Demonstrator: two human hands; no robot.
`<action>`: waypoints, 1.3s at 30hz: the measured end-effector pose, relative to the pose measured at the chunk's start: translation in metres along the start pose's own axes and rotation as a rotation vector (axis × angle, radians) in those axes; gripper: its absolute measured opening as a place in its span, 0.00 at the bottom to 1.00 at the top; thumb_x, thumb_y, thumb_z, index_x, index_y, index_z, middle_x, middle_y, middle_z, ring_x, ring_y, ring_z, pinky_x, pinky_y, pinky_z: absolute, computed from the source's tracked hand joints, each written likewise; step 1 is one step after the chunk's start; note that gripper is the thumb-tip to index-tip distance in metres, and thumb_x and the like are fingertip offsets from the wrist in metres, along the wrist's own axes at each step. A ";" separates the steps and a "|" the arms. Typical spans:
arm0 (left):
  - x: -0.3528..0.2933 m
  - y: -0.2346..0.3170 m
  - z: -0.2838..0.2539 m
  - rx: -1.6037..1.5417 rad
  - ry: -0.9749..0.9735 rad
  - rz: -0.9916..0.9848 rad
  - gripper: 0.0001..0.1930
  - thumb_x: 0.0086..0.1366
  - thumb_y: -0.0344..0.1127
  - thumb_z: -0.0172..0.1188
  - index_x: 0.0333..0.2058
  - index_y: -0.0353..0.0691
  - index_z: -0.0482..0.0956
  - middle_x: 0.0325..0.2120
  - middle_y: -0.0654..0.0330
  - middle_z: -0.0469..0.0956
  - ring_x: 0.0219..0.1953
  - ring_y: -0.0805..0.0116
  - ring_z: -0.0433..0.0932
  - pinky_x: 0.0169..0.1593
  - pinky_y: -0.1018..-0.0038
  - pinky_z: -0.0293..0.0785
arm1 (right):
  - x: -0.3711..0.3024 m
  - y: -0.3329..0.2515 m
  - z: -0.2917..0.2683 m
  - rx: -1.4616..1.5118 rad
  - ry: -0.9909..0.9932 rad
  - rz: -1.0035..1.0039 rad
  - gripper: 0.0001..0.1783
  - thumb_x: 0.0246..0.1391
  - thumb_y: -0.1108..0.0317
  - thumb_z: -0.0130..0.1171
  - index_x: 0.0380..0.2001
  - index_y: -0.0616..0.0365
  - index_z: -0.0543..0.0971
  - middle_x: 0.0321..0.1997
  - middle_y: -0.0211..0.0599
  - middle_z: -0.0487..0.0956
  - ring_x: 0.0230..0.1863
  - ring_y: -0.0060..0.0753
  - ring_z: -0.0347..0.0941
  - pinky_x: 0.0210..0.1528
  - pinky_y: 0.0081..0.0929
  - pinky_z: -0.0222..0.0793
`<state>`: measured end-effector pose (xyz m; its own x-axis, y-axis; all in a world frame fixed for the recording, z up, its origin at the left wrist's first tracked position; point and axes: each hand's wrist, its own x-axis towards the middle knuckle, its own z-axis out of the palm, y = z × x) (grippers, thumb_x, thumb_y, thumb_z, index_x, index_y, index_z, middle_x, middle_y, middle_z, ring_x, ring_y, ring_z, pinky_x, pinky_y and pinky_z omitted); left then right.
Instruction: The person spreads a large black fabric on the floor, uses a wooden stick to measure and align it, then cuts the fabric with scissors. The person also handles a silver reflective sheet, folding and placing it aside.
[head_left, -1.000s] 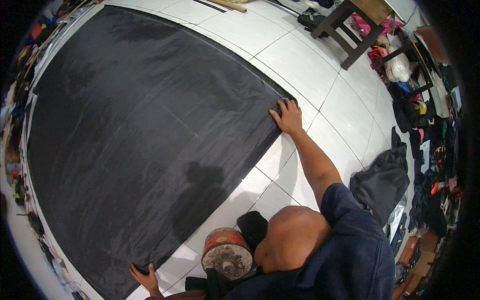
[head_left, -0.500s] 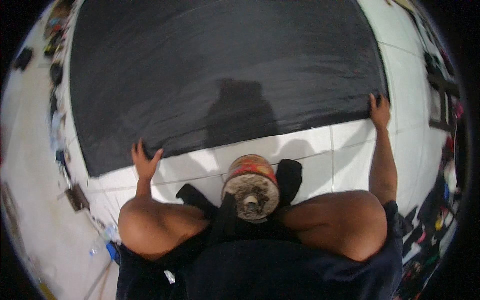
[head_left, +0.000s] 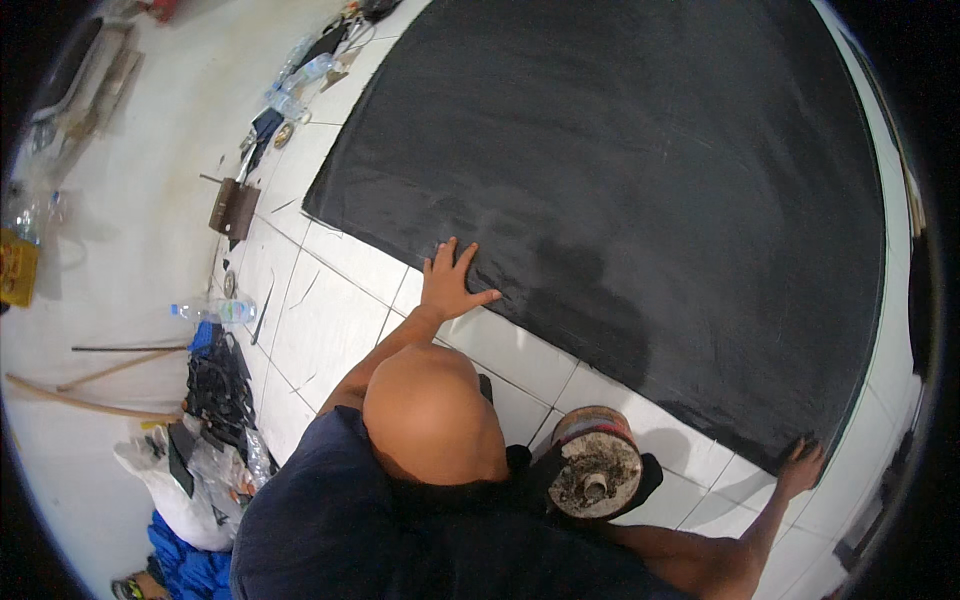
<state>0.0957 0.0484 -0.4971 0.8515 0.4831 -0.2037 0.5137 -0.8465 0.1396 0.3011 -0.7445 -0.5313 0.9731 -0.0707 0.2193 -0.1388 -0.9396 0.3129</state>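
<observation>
One black cloth (head_left: 640, 190) fills the upper right of the frame on white tiled floor (head_left: 330, 320), its long near edge slanting from centre left down to lower right. My left hand (head_left: 450, 285) lies flat, fingers spread, on that edge at centre. My right hand (head_left: 800, 462) presses the corner at lower right; its fingers are blurred. One round spool (head_left: 597, 475) sits bottom centre. Two clear bottles (head_left: 300, 80) lie upper left, another (head_left: 215, 312) at left.

White tiled floor (head_left: 330, 330) w/ dark grout; plain pale floor (head_left: 130, 250) at left w/ water bottles (head_left: 215, 312), wooden sticks (head_left: 90, 395), clutter along the edge.
</observation>
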 end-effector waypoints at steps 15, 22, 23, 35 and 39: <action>0.100 -0.124 -0.033 -0.139 0.354 -0.202 0.42 0.58 0.65 0.55 0.65 0.46 0.60 0.67 0.41 0.49 0.69 0.41 0.49 0.69 0.51 0.45 | -0.054 -0.204 -0.139 0.383 -0.467 -0.447 0.34 0.60 0.44 0.51 0.62 0.56 0.65 0.65 0.57 0.61 0.66 0.60 0.56 0.66 0.54 0.49; 0.172 -0.190 -0.044 -0.009 0.244 -0.352 0.45 0.60 0.72 0.45 0.68 0.51 0.52 0.70 0.48 0.42 0.72 0.46 0.39 0.70 0.47 0.32 | -0.027 -0.209 -0.158 0.249 -0.836 -0.570 0.53 0.51 0.32 0.54 0.67 0.60 0.52 0.69 0.65 0.50 0.70 0.67 0.46 0.67 0.66 0.38; 0.177 -0.191 -0.035 -0.040 0.214 -0.375 0.45 0.60 0.72 0.45 0.68 0.51 0.52 0.70 0.48 0.42 0.72 0.47 0.39 0.69 0.46 0.32 | -0.024 -0.204 -0.166 0.198 -0.899 -0.582 0.54 0.51 0.31 0.53 0.68 0.59 0.50 0.70 0.65 0.48 0.71 0.67 0.44 0.67 0.68 0.36; 0.204 -0.287 -0.033 -0.128 0.217 -0.676 0.49 0.54 0.80 0.40 0.69 0.59 0.50 0.70 0.49 0.39 0.72 0.49 0.34 0.69 0.46 0.26 | 0.010 -0.237 -0.189 0.000 -1.201 -0.583 0.58 0.51 0.29 0.51 0.68 0.66 0.47 0.71 0.66 0.46 0.73 0.64 0.40 0.70 0.64 0.31; 0.214 -0.306 -0.035 -0.117 0.231 -0.722 0.53 0.51 0.83 0.41 0.69 0.58 0.49 0.70 0.48 0.38 0.72 0.49 0.33 0.69 0.45 0.27 | 0.009 -0.227 -0.178 0.087 -1.167 -0.573 0.57 0.52 0.34 0.55 0.69 0.62 0.45 0.72 0.63 0.43 0.73 0.65 0.38 0.70 0.58 0.37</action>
<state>0.1246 0.4191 -0.5498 0.2945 0.9525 -0.0775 0.9476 -0.2805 0.1530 0.3084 -0.4724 -0.4357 0.4807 0.1391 -0.8658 0.3167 -0.9482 0.0235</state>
